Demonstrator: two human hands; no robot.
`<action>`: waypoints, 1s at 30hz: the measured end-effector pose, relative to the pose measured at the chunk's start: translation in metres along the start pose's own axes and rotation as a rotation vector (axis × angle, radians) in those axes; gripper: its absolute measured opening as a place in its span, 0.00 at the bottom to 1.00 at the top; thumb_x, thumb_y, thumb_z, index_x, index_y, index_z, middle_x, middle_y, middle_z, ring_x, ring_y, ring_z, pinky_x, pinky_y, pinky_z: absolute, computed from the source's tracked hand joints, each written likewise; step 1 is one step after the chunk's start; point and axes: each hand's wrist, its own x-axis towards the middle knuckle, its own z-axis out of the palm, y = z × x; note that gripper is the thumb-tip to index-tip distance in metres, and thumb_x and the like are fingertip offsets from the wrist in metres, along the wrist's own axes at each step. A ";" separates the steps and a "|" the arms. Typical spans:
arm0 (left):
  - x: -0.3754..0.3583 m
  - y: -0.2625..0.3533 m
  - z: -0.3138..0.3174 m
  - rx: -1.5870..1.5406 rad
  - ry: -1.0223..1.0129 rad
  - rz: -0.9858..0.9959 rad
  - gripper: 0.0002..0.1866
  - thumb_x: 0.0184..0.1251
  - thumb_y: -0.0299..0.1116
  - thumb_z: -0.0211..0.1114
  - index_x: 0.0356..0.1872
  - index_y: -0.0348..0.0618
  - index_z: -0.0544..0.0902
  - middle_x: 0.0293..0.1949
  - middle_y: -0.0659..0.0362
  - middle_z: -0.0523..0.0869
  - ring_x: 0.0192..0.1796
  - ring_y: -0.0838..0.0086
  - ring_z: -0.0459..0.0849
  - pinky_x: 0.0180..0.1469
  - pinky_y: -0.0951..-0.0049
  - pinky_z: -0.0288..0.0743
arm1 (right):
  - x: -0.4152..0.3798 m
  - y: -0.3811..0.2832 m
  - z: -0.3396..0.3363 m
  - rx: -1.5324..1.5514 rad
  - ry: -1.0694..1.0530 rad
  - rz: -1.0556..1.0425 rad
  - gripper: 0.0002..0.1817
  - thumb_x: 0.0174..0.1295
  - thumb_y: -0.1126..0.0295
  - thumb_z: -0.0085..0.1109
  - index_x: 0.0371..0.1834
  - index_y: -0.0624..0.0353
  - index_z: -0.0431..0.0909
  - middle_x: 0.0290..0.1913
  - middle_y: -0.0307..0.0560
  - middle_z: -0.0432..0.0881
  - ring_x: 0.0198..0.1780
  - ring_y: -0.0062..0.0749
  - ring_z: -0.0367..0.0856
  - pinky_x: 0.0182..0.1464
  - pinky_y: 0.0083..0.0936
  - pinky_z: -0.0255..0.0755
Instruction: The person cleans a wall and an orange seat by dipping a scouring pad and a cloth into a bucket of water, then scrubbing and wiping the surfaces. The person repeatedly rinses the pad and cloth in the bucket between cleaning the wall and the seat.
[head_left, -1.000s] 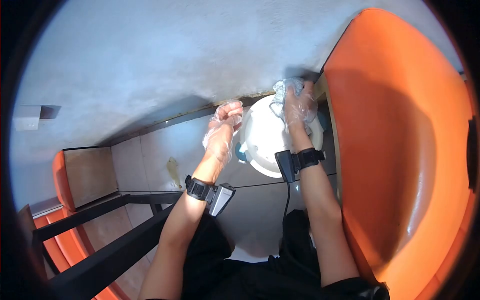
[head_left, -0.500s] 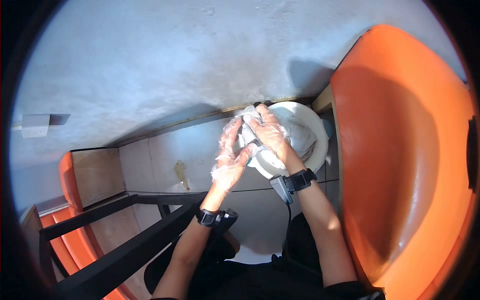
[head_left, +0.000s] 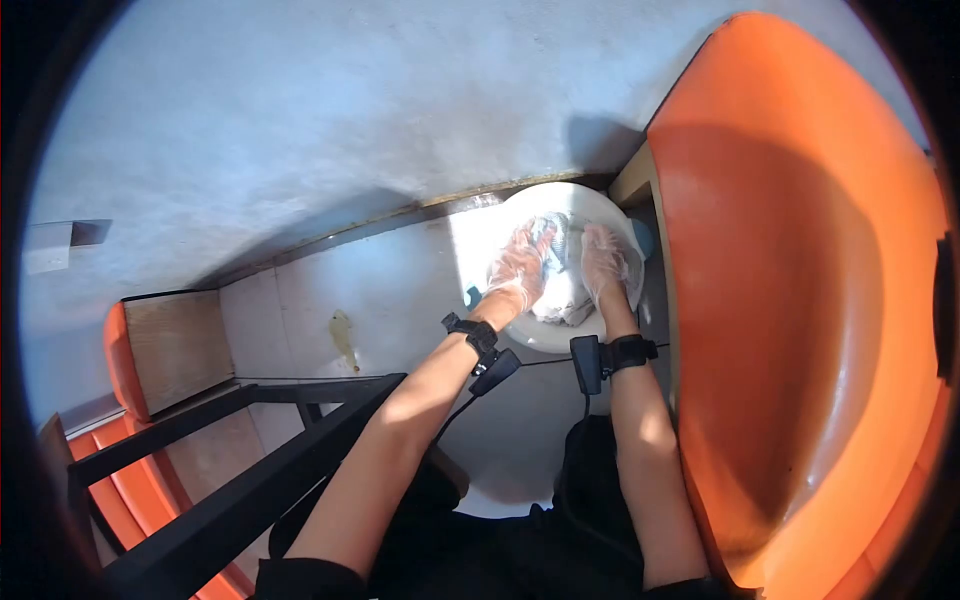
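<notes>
A round white basin (head_left: 517, 333) stands on the floor by the wall, with a pale, partly grey-striped cloth (head_left: 566, 300) inside. Both my hands are down in it, covered by thin clear plastic gloves. My left hand (head_left: 520, 265) is at the left part of the basin, its curled fingers against the striped portion of the cloth. My right hand (head_left: 603, 262) is near the basin's right side, beside the cloth, fingers pointing away from me and slightly bent. Glare and the wrinkled plastic blur what, if anything, the right fingers grip.
An orange padded seat (head_left: 780, 300) rises close on the right. Black metal bars (head_left: 250, 500) cross the lower left, near another orange seat (head_left: 122, 360). A yellowish patch (head_left: 343, 338) marks the floor. The grey wall (head_left: 350, 110) runs behind the basin.
Both hands have moved right and down into the basin, and they are farther apart. The striped cloth, held up between them before, is now in the basin. The view has shifted slightly.
</notes>
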 end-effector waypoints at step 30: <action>-0.049 0.019 -0.063 -1.508 -0.195 -0.412 0.23 0.65 0.29 0.64 0.61 0.49 0.74 0.57 0.63 0.77 0.60 0.73 0.73 0.63 0.73 0.67 | -0.034 -0.002 0.054 0.922 -0.028 0.284 0.32 0.74 0.45 0.43 0.62 0.66 0.72 0.55 0.52 0.78 0.53 0.33 0.77 0.53 0.32 0.74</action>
